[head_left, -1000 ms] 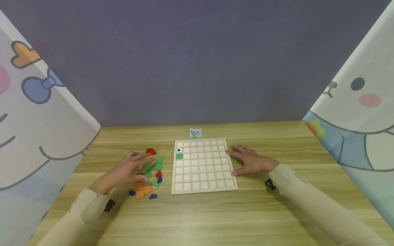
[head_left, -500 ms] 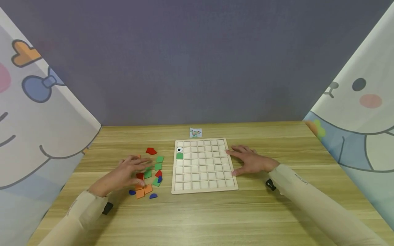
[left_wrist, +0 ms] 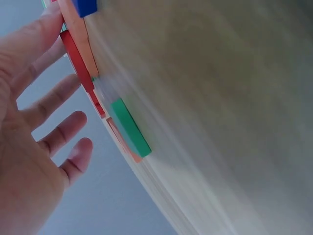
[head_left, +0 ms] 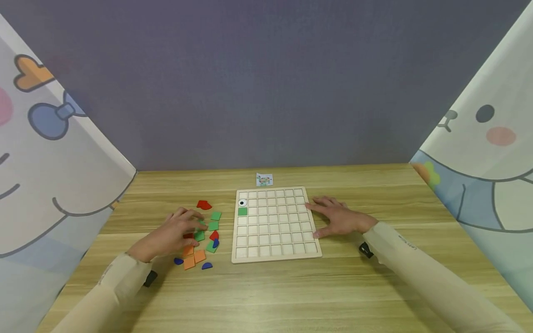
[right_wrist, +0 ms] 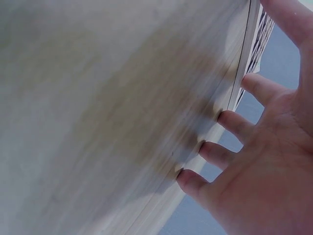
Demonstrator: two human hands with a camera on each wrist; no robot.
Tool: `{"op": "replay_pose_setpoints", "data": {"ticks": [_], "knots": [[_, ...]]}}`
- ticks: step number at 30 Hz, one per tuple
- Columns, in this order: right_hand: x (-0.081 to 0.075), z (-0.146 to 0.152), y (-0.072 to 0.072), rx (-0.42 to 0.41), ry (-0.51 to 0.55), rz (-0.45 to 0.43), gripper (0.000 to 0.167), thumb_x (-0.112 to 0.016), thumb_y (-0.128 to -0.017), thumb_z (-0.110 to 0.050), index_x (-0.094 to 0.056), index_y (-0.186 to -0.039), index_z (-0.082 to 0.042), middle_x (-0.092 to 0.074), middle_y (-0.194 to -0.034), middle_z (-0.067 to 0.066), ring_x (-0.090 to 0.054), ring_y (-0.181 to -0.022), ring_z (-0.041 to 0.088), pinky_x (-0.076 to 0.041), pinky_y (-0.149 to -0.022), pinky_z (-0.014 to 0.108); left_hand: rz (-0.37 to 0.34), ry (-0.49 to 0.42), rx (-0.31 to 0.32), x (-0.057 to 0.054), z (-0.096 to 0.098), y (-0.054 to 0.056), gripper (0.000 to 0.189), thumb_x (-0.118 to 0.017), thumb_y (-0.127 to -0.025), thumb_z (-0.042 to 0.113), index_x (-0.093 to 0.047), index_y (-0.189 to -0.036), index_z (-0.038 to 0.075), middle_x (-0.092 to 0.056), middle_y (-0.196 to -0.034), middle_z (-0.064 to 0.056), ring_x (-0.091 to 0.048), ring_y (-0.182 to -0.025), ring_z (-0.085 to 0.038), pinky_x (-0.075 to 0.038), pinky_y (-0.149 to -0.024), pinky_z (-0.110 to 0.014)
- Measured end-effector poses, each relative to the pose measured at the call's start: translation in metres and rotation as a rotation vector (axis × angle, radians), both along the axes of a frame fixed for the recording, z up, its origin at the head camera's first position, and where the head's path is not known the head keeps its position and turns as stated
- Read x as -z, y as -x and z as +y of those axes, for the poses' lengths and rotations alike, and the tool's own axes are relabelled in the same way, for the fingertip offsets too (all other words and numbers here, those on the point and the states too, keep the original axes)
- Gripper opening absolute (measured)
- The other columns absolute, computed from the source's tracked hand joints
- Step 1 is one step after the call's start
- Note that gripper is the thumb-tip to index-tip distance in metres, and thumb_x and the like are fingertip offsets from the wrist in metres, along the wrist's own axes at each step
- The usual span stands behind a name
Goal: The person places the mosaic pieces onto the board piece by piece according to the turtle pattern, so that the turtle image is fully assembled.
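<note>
My left hand (head_left: 174,231) hovers low over loose flat pieces left of the board, fingers spread and slightly bent. In the left wrist view, its thumb and forefinger are right beside a red piece (left_wrist: 77,61), and a green piece (left_wrist: 131,128) lies further off. Around this hand are green squares (head_left: 213,225), orange squares (head_left: 189,263) and blue half-rounds (head_left: 207,265). A wooden grid board (head_left: 276,259) lies in the middle; its left column holds a round eye piece (head_left: 243,202) above a green square (head_left: 242,211). My right hand (head_left: 339,219) rests with thumb and forefinger at the board's right edge, other fingertips on the table.
A small printed card (head_left: 264,180) lies behind the board. Two overlapping red pieces (head_left: 204,204) lie beyond my left hand. A grey panel (head_left: 266,92) stands at the back edge of the wooden table (head_left: 275,296), with cartoon-printed cloth on both sides.
My left hand drew back slightly to the left over the pieces, then came a little forward and right, its fingers bending more. The right hand and the board have stayed still.
</note>
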State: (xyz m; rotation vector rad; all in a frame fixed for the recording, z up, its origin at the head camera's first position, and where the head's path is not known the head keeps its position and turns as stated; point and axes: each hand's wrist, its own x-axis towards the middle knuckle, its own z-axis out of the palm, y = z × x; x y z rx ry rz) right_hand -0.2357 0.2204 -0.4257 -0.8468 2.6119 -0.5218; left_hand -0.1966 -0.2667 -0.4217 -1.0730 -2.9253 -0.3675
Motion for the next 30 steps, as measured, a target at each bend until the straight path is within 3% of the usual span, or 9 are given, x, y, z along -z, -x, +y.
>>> {"op": "replay_pose_setpoints", "data": {"ticks": [5, 12, 20, 25, 30], "knots": [[-0.001, 0.0, 0.0, 0.001, 0.003, 0.004, 0.093, -0.068, -0.079, -0.057, -0.025, -0.151, -0.016, -0.011, -0.154, 0.018, -0.003, -0.138, 0.045, -0.007, -0.096, 0.075, 0.002, -0.014, -0.005, 0.001, 0.001, 0.003, 0.032, -0.083, -0.073, 0.019, -0.071, -0.102, 0.018, -0.054, -0.116, -0.003, -0.042, -0.104, -0.024, -0.033, -0.077, -0.043], [0.001, 0.001, 0.001, -0.001, -0.004, 0.021, 0.093, -0.067, -0.079, -0.059, -0.026, -0.151, -0.017, -0.013, -0.153, 0.019, -0.005, -0.136, 0.048, -0.007, -0.095, 0.076, 0.001, -0.04, -0.014, 0.002, 0.003, 0.003, 0.024, -0.082, -0.073, 0.01, -0.07, -0.093, 0.017, -0.057, -0.112, -0.005, -0.044, -0.102, -0.025, -0.036, -0.08, -0.05], [0.002, 0.001, 0.001, -0.002, -0.006, 0.025, 0.092, -0.066, -0.079, -0.059, -0.026, -0.151, -0.017, -0.013, -0.154, 0.018, -0.006, -0.136, 0.048, -0.008, -0.095, 0.076, -0.014, -0.026, -0.023, 0.001, 0.006, 0.004, 0.021, -0.081, -0.075, 0.012, -0.069, -0.091, 0.016, -0.057, -0.109, -0.004, -0.045, -0.1, -0.024, -0.037, -0.083, -0.051], [0.001, 0.001, 0.0, -0.002, -0.009, 0.025, 0.092, -0.066, -0.079, -0.059, -0.026, -0.151, -0.018, -0.013, -0.154, 0.018, -0.006, -0.137, 0.047, -0.009, -0.095, 0.075, -0.02, -0.05, 0.017, 0.001, 0.006, 0.008, 0.023, -0.079, -0.078, 0.019, -0.07, -0.099, 0.014, -0.057, -0.108, 0.0, -0.043, -0.096, -0.021, -0.038, -0.081, -0.046], [-0.001, 0.0, 0.0, 0.001, 0.0, 0.011, 0.093, -0.067, -0.079, -0.059, -0.026, -0.151, -0.017, -0.012, -0.154, 0.018, -0.004, -0.138, 0.045, -0.008, -0.096, 0.075, 0.038, -0.07, 0.057, -0.001, 0.002, 0.024, 0.045, -0.077, -0.079, 0.019, -0.064, -0.12, 0.004, -0.059, -0.117, -0.01, -0.047, -0.094, -0.026, -0.042, -0.079, -0.046]]}}
